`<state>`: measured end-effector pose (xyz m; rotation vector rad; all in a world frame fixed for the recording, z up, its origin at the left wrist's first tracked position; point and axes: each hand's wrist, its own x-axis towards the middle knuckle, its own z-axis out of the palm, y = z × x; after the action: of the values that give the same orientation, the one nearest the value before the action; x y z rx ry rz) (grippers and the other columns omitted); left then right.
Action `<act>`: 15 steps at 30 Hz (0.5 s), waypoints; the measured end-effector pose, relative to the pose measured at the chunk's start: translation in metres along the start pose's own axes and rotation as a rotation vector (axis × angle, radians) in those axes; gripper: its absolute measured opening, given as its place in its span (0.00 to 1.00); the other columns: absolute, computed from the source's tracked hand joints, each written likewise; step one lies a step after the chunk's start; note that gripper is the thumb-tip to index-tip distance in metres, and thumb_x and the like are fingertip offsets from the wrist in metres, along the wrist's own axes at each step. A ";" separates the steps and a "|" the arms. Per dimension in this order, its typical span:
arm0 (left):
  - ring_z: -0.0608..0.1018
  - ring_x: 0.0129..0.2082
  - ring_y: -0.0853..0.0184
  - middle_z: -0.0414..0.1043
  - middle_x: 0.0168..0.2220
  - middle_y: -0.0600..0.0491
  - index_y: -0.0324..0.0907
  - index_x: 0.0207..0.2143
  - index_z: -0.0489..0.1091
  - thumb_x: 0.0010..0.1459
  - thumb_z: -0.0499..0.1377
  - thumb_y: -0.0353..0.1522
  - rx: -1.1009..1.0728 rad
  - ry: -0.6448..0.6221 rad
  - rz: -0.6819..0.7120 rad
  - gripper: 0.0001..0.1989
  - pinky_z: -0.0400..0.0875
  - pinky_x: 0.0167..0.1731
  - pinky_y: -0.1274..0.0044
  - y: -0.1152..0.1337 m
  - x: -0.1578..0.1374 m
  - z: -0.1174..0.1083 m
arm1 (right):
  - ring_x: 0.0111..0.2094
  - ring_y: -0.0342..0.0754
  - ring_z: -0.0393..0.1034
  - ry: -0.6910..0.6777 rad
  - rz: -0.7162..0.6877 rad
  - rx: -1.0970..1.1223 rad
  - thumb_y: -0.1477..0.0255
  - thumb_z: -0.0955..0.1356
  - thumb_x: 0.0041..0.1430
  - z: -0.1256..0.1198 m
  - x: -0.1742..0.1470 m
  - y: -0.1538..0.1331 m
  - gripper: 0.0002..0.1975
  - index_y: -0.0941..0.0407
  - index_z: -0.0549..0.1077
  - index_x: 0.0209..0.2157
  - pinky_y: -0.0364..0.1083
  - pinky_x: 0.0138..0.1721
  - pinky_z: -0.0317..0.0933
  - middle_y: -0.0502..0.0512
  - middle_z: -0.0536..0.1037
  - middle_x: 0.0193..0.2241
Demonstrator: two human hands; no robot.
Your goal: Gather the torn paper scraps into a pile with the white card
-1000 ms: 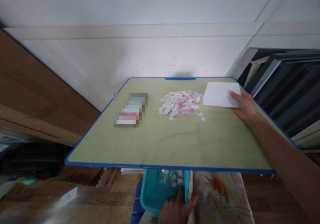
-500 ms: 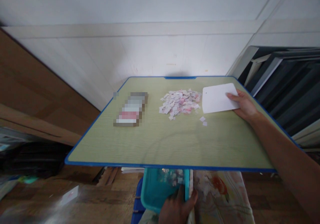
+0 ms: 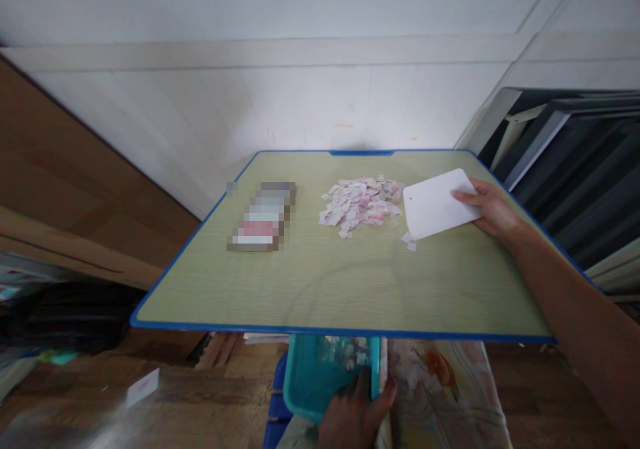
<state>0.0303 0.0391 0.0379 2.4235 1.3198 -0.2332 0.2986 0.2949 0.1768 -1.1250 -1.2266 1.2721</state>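
My right hand (image 3: 493,207) is closed on the edge of a thin white scraper (image 3: 437,203), a flat sheet with rounded corners and a small hole, thumb on top. The scraper is tilted beside a heap of small torn-looking paper scraps (image 3: 361,203), white with some pink. Two loose scraps (image 3: 411,244) lie by its lower corner. Below the table's front edge, my left hand (image 3: 354,410) grips the right wall of a teal plastic basin (image 3: 310,402), fingers inside and thumb outside. Some scraps lie in the basin's far part, partly under the table edge.
The pale green table (image 3: 280,289) has a blue rim and stands against a white wall (image 3: 310,102). A blurred-out oblong object (image 3: 263,217) lies on its left side. Dark panels (image 3: 580,162) lean at the right. A brown board (image 3: 90,182) stands left. A white card (image 3: 143,387) lies on the floor.
The white scraper has turned, its lower left corner coming nearer to me and over the edge of the loose scraps. My left hand and the basin have barely moved.
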 end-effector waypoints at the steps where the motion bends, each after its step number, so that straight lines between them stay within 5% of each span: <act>1: 0.71 0.38 0.60 0.60 0.46 0.41 0.53 0.52 0.45 0.52 0.46 0.27 -0.001 0.006 0.001 0.26 0.69 0.30 0.71 0.000 0.000 0.001 | 0.23 0.41 0.66 -0.005 -0.001 -0.003 0.74 0.67 0.45 0.000 0.000 0.000 0.11 0.60 0.70 0.34 0.40 0.25 0.58 0.53 0.74 0.28; 15: 0.71 0.35 0.61 0.61 0.45 0.44 0.55 0.52 0.44 0.50 0.47 0.27 -0.007 0.032 -0.017 0.28 0.69 0.29 0.71 0.000 -0.001 0.003 | 0.26 0.41 0.67 -0.003 -0.060 -0.033 0.73 0.68 0.44 -0.003 0.002 0.002 0.12 0.57 0.69 0.35 0.38 0.28 0.61 0.51 0.73 0.30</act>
<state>0.0296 0.0370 0.0354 2.4211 1.3530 -0.1947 0.3018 0.2969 0.1751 -1.1020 -1.2790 1.2130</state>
